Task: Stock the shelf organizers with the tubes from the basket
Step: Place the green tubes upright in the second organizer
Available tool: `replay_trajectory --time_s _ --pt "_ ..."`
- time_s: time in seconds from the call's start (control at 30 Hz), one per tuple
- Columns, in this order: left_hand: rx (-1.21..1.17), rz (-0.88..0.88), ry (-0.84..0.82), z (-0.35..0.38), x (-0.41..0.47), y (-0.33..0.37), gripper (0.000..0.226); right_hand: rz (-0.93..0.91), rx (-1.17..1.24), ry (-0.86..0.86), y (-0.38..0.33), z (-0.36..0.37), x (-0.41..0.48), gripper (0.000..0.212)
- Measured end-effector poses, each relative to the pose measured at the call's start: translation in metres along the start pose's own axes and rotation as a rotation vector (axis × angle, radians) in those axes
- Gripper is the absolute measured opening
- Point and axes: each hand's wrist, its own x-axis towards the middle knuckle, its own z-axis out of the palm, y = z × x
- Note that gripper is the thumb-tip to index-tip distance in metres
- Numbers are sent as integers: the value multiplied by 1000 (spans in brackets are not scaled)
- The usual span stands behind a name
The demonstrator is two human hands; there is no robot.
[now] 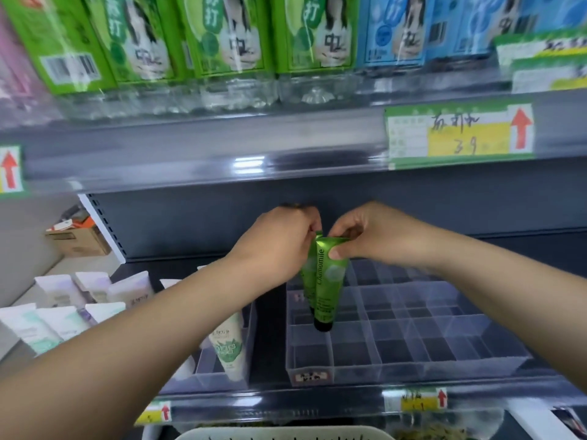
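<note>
Two green tubes hang cap-down over the clear compartment organizer (413,331) on the dark shelf. The front green tube (327,287), marked Chamomile, is pinched at its crimped top by my right hand (365,236). My left hand (279,239) grips the top of the second green tube (307,274), which sits just behind and left of the first. Both caps hover above the organizer's left compartments. The basket rim (286,435) shows at the bottom edge.
A second clear organizer (222,373) on the left holds a white tube (228,347). More white tubes (95,290) stand further left. Bottles (222,42) fill the shelf above, whose edge carries a price tag (457,134). A cardboard box (79,239) sits far left.
</note>
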Motion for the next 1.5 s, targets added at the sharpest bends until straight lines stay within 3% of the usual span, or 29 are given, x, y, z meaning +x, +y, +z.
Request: replay_trajectory --time_s 0.27,0.4,0.57,0.77,1.0,1.5 --pt "91 -28 10 18 41 -21 16 -14 -53 106 16 -2 43 7" --pt "118 -32 22 27 56 -30 6 -55 -149 152 23 -5 62 8" --pt "151 -42 34 36 73 -43 14 -71 -230 208 30 -6 81 12" --pt "142 -63 88 39 87 -59 10 -88 -161 243 35 -5 101 10" --pt "141 -46 157 38 97 -66 17 -61 -153 256 47 6 114 11" --pt "151 -133 46 69 95 -80 20 -17 -85 181 64 41 122 13"
